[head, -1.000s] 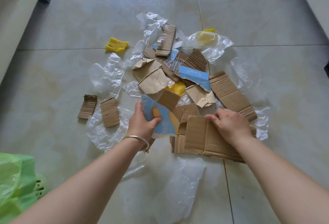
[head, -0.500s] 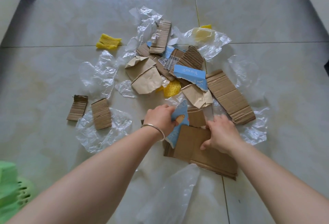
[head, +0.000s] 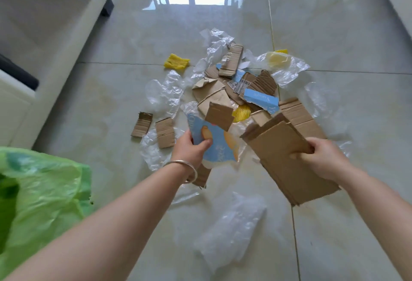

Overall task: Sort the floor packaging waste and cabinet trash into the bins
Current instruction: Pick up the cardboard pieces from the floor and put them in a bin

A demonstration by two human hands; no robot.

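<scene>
the flat brown cardboard stack (head: 287, 160), clamped at its near edge by the right hand (head: 321, 158), and the blue printed card (head: 211, 144), pinched with a small brown piece by the left hand (head: 191, 149), are best carried level above the floor (head: 111, 93) pile toward the green-lined bin (head: 38, 193), so that no loose, torn sheet is dropped.

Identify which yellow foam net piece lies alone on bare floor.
The yellow foam net left of the pile, on bare tile. The others sit under clear plastic or among the cardboard scraps.
</scene>
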